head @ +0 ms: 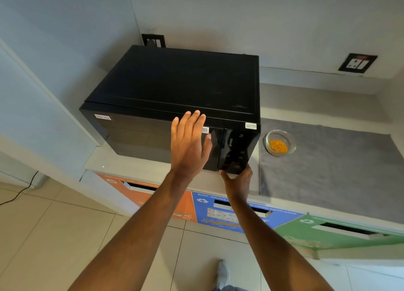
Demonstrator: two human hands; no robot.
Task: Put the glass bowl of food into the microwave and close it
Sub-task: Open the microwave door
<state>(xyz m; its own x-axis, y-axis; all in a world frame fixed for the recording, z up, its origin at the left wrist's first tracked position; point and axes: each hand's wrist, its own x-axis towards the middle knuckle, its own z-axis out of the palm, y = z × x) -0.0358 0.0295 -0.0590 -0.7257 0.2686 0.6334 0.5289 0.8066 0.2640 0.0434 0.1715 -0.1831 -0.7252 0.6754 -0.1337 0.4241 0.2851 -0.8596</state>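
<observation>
A glass bowl (281, 143) of orange food is sitting on a grey mat (341, 159) on the counter (306, 107), just beside the right side of a black microwave (175, 98) and well back from the counter's front edge. The microwave's door is standing shut. The left hand (189, 144) is lying flat against the door glass, fingers spread and gripping nothing. The right hand (238, 181) is reaching under the front bottom corner below the control panel, thumb and fingers curling against the casing; whether they are clamping it cannot be told. Below the counter's front edge, orange (153, 194), blue (218, 209) and green (328, 234) recycling bins are lining the tiled floor (54, 225).
</observation>
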